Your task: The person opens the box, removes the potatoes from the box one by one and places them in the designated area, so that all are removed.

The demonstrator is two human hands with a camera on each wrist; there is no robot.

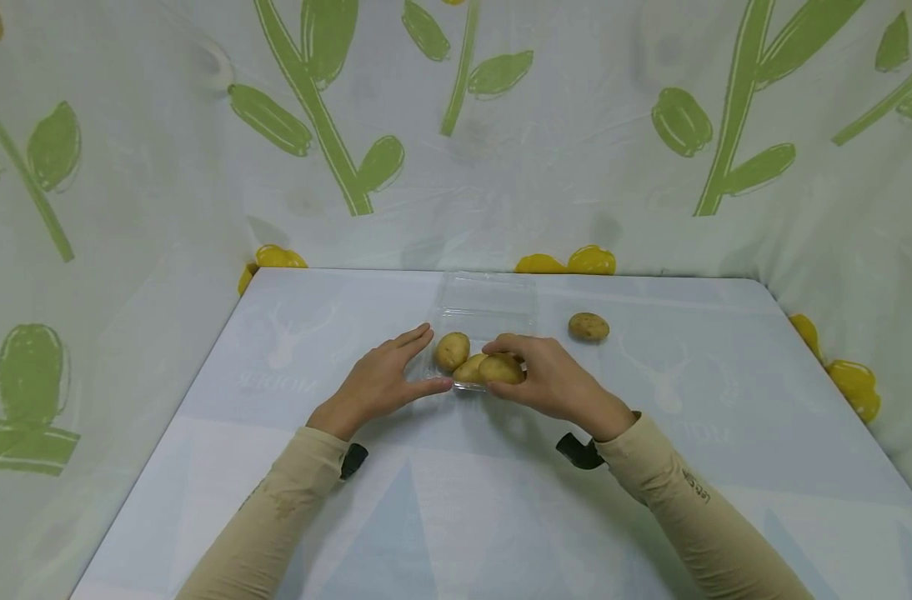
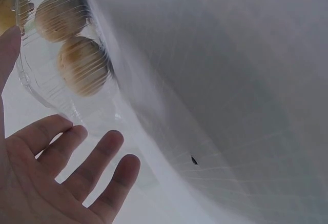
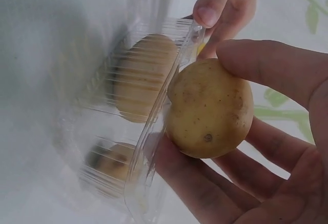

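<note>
A clear plastic clamshell box (image 1: 467, 387) stands in front of me with its lid (image 1: 488, 292) laid back. Inside it sit a potato (image 1: 452, 351) at the left and another potato (image 1: 468, 369) near the front, both seen through the ribbed wall in the left wrist view. My right hand (image 1: 553, 379) grips a yellow potato (image 3: 210, 108) between thumb and fingers, right at the box's front rim (image 3: 154, 126). On the box's left side is my left hand (image 1: 373, 385), fingers spread, fingertips (image 2: 72, 124) close to the wall and thumb by the front rim.
One more potato (image 1: 588, 327) lies on the table to the right of the box. Behind the pale patterned tabletop (image 1: 456, 517) hangs a white curtain (image 1: 576, 167) with green leaves. A black strap mount (image 1: 579, 451) sticks out under the right wrist.
</note>
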